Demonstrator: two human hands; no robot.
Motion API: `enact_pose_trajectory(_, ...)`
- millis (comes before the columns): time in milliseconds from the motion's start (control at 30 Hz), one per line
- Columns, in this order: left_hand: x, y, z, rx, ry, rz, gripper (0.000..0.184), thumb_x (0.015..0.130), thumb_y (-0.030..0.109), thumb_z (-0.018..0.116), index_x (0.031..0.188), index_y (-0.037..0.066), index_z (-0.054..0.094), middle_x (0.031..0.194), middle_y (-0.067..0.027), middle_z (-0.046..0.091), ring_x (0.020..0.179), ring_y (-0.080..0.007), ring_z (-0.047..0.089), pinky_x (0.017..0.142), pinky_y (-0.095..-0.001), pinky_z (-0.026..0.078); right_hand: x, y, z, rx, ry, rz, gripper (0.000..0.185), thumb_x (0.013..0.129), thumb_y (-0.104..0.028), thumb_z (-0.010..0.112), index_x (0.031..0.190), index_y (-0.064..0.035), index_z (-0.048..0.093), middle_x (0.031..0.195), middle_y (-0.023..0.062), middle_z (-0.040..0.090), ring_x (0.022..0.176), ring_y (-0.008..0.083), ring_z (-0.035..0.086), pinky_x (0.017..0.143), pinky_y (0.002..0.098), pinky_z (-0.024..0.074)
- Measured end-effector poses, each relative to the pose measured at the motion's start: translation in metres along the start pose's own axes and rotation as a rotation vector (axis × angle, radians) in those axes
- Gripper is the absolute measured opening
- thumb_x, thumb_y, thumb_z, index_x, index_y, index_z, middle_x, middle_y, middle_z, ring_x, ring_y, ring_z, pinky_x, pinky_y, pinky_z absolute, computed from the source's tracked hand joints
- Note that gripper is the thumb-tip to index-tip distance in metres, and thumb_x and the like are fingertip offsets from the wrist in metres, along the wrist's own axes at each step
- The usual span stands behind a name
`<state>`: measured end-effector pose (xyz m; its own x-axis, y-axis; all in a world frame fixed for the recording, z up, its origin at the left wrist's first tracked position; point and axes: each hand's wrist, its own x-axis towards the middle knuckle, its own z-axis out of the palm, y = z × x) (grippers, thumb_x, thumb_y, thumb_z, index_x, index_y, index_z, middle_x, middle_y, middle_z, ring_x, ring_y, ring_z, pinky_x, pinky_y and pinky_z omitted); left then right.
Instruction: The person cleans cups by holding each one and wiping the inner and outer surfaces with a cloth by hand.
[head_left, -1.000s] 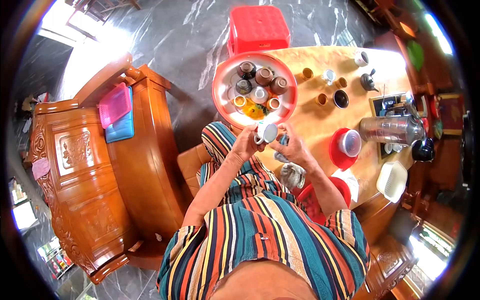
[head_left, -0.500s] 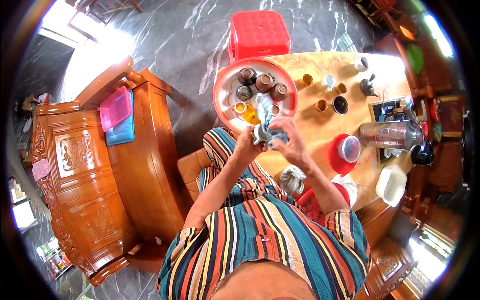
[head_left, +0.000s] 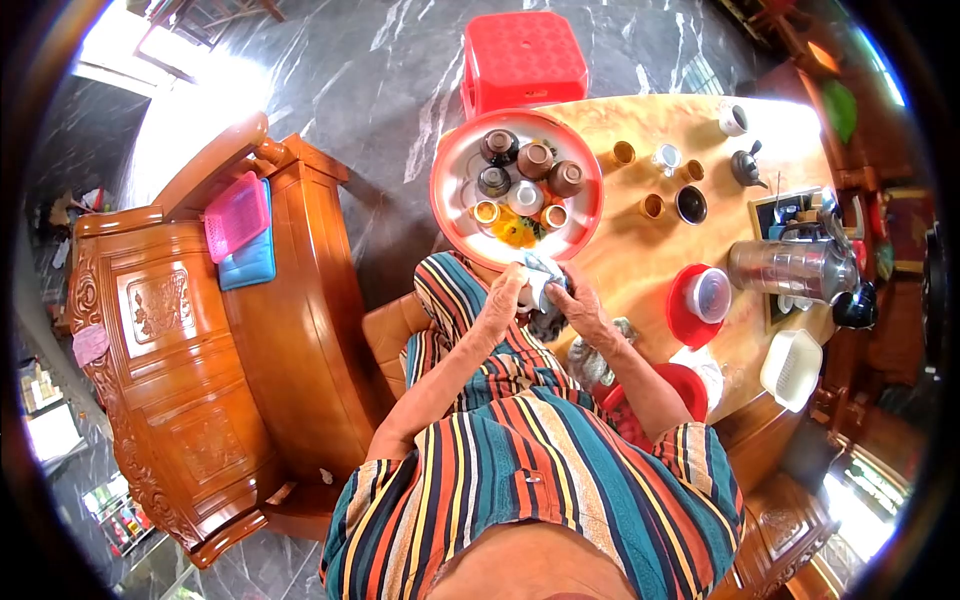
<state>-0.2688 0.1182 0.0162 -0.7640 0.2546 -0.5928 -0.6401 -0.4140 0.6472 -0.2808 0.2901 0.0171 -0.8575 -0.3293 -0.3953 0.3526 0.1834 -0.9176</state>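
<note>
My left hand (head_left: 503,299) is closed around a small white cup (head_left: 525,296), mostly hidden by my fingers and the cloth. A light blue and white cloth (head_left: 541,274) is pinched in my right hand (head_left: 582,301) and lies over the cup. Both hands are close together above my lap, just in front of a round red-rimmed tray (head_left: 440,208). On the tray stand several upturned brown and dark cups (head_left: 535,159), a white cup (head_left: 524,197) and two small cups with pale rims, one of them at the left (head_left: 486,213). Yellow patterning shows on the tray's near part.
Right of the tray, the wooden table (head_left: 625,245) bears small amber cups (head_left: 652,207), a dark bowl (head_left: 691,206), a teapot (head_left: 746,166), a metal flask (head_left: 780,270), a red plate with a lidded tub (head_left: 708,296) and a white basket (head_left: 792,371). A red stool (head_left: 526,62) stands beyond.
Both hands have drawn down slightly toward my lap and closer together. The cloth, which stood up over the tray, is now bunched low at the cup, uncovering the tray's middle.
</note>
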Motion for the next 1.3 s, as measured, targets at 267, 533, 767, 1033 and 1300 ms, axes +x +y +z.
enact_pose_trajectory(267, -0.013, -0.002, 0.007, 0.535, 0.029, 0.406, 0.040, 0.097, 0.043, 0.044, 0.106, 0.004, 0.049, 0.090, -0.0128, 0.060, 0.080, -0.0204, 0.060, 0.072, -0.0334, 0.047, -0.005, -0.015, 0.005, 0.104, 0.027, -0.085, 0.041, 0.089, -0.007, 0.061, 0.128, -0.0036, 0.049, 0.110, 0.0019, 0.059, 0.098, 0.0121, 0.056, 0.085, 0.0288, 0.0470)
enact_pose_trajectory(533, -0.026, 0.009, 0.010, 0.251, -0.094, -0.016, 0.052, 0.096, 0.049, 0.041, 0.122, 0.005, 0.050, 0.101, -0.0023, 0.058, 0.087, -0.0141, 0.055, 0.062, -0.0241, 0.049, -0.005, -0.059, -0.019, -0.933, -0.118, -0.717, 0.032, 0.073, -0.007, 0.066, 0.103, -0.0057, 0.054, 0.099, 0.0130, 0.056, 0.084, 0.0317, 0.061, 0.065, 0.0400, 0.0512)
enact_pose_trajectory(767, -0.028, 0.007, 0.001, 0.530, -0.037, 0.425, 0.053, 0.095, 0.049, 0.041, 0.125, 0.006, 0.047, 0.099, -0.0105, 0.059, 0.086, -0.0214, 0.059, 0.072, -0.0329, 0.049, 0.003, -0.047, 0.003, -0.560, 0.051, -0.659, 0.026, 0.070, -0.004, 0.068, 0.092, -0.0061, 0.055, 0.083, 0.0097, 0.057, 0.075, 0.0287, 0.061, 0.064, 0.0360, 0.0490)
enact_pose_trajectory(1033, -0.047, 0.039, 0.010, 1.042, 0.076, 0.673, 0.035, 0.089, 0.027, 0.058, 0.107, 0.000, 0.044, 0.075, -0.0227, 0.060, 0.069, -0.0381, 0.063, 0.058, -0.0411, 0.048, 0.004, 0.010, 0.028, 0.454, -0.113, -0.116, 0.024, 0.086, -0.010, 0.061, 0.109, -0.0020, 0.064, 0.098, 0.0003, 0.066, 0.083, 0.0085, 0.062, 0.073, 0.0240, 0.0501)
enact_pose_trajectory(1300, -0.048, 0.029, 0.007, 1.334, 0.014, 1.087, 0.047, 0.078, 0.026, 0.069, 0.106, -0.003, 0.046, 0.076, -0.0149, 0.057, 0.071, -0.0304, 0.061, 0.060, -0.0379, 0.049, -0.020, 0.004, 0.015, 0.633, -0.523, 0.313, 0.025, 0.086, -0.013, 0.062, 0.110, -0.0055, 0.064, 0.094, 0.0008, 0.066, 0.080, 0.0089, 0.063, 0.070, 0.0262, 0.0512)
